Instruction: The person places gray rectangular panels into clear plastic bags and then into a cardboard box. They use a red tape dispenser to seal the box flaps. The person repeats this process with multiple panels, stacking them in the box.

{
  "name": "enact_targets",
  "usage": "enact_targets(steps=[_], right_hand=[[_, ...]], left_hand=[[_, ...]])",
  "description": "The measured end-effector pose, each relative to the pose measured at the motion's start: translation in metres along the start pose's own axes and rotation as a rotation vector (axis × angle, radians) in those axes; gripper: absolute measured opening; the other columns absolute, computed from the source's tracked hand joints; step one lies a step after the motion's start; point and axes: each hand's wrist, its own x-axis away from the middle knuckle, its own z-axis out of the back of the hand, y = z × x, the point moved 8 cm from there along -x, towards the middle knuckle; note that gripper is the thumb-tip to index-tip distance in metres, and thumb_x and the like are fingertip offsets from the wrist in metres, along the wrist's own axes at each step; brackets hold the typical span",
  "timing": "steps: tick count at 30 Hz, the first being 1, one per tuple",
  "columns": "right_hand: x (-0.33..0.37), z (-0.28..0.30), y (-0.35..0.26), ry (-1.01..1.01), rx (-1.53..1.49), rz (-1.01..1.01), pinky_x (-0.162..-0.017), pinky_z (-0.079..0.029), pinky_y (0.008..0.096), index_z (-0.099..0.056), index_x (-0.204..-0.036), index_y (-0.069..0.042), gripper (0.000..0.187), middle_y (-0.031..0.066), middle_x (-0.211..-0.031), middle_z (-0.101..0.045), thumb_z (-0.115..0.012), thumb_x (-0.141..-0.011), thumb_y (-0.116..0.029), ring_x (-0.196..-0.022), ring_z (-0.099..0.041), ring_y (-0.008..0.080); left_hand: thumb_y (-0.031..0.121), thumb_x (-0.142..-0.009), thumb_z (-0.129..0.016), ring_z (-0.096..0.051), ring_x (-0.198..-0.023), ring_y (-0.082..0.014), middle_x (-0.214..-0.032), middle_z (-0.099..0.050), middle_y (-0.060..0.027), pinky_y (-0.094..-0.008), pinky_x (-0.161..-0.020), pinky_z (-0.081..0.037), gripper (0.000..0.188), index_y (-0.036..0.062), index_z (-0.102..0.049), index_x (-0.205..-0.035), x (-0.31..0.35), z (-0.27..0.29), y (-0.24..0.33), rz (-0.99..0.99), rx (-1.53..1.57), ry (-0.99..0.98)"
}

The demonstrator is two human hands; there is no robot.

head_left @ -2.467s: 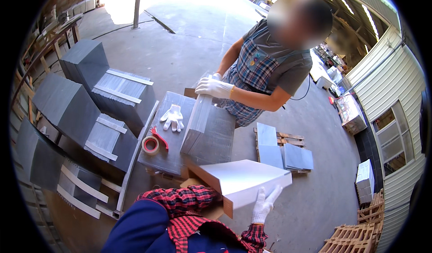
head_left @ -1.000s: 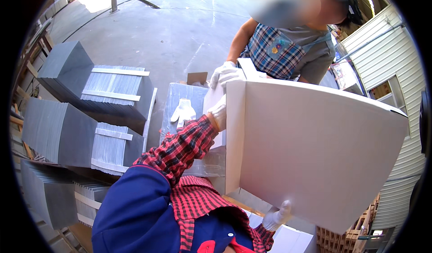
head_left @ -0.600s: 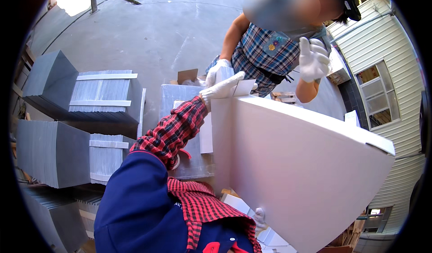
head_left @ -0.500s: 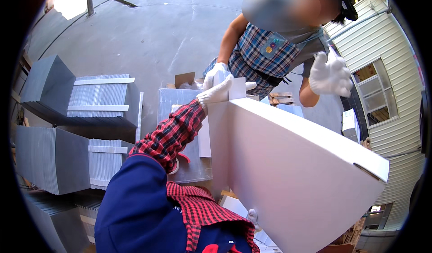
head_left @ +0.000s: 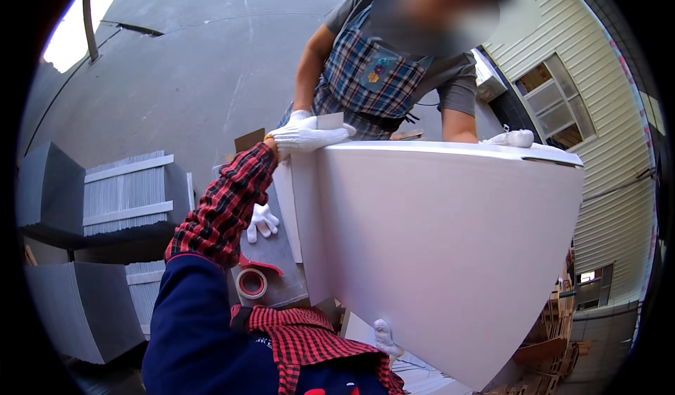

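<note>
A large white carton [head_left: 450, 233] stands tilted on edge in front of me, its broad side toward me. My left hand [head_left: 313, 138], in a white knit glove, grips its upper left corner beside a small raised flap [head_left: 330, 121]. Low down, my gloved right hand [head_left: 384, 337] holds the carton's lower edge, fingers partly hidden. Across from me, a co-worker in a checked apron [head_left: 376, 68] has one gloved hand [head_left: 301, 116] against my left hand. The co-worker's other gloved hand [head_left: 513, 139] rests on the top edge near the right end.
On the grey work surface [head_left: 285, 272] at my left are a roll of tape [head_left: 252, 282] with a red piece and a white glove [head_left: 263, 223]. Stacks of grey sheets [head_left: 98, 311] stand farther left. Brown cardboard pieces [head_left: 552, 332] lie at lower right.
The carton's right end has swung up and away, bringing its top edge nearer level. The co-worker's raised hand has come down onto that edge. My view has shifted right.
</note>
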Motion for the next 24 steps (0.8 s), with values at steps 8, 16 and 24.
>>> enact_targets(steps=[8, 16, 24], right_hand=[[-0.031, -0.033, -0.088, 0.021, 0.269, 0.358, -0.076, -0.056, 0.0382, -0.063, -0.123, -0.005, 0.042, 0.0082, -0.105, -0.069, -0.047, -0.101, -0.038, -0.089, -0.067, 0.0234], [-0.059, -0.078, -0.133, 0.019, 0.383, 0.532, -0.072, -0.055, 0.0405, -0.064, -0.119, -0.007, 0.038, 0.0076, -0.101, -0.068, -0.047, -0.101, -0.035, -0.084, -0.066, 0.0245], [-0.062, -0.112, -0.087, -0.707, 0.135, -0.004, -0.092, -0.053, 0.0406, -0.06, -0.133, -0.01, 0.067, 0.0109, -0.128, -0.064, -0.073, -0.086, -0.055, -0.111, -0.063, 0.0273]], left_hand=[[0.047, -0.096, -0.065, -0.06, -0.12, -0.02, -0.13, -0.066, -0.0083, -0.0343, -0.106, -0.044, 0.049, 0.0182, -0.064, -0.136, 0.011, -0.027, 0.079, -0.105, -0.612, 0.195], [0.054, -0.084, -0.075, -0.064, -0.11, -0.0219, -0.122, -0.069, -0.0084, -0.0368, -0.099, -0.048, 0.063, 0.0088, -0.068, -0.127, 0.0, 0.076, 0.024, 0.159, -0.596, 0.401], [0.062, -0.082, -0.073, -0.062, -0.113, -0.0228, -0.122, -0.066, -0.0111, -0.0337, -0.102, -0.047, 0.074, 0.0064, -0.065, -0.13, -0.011, 0.067, 0.0, 0.245, -0.511, 0.396]])
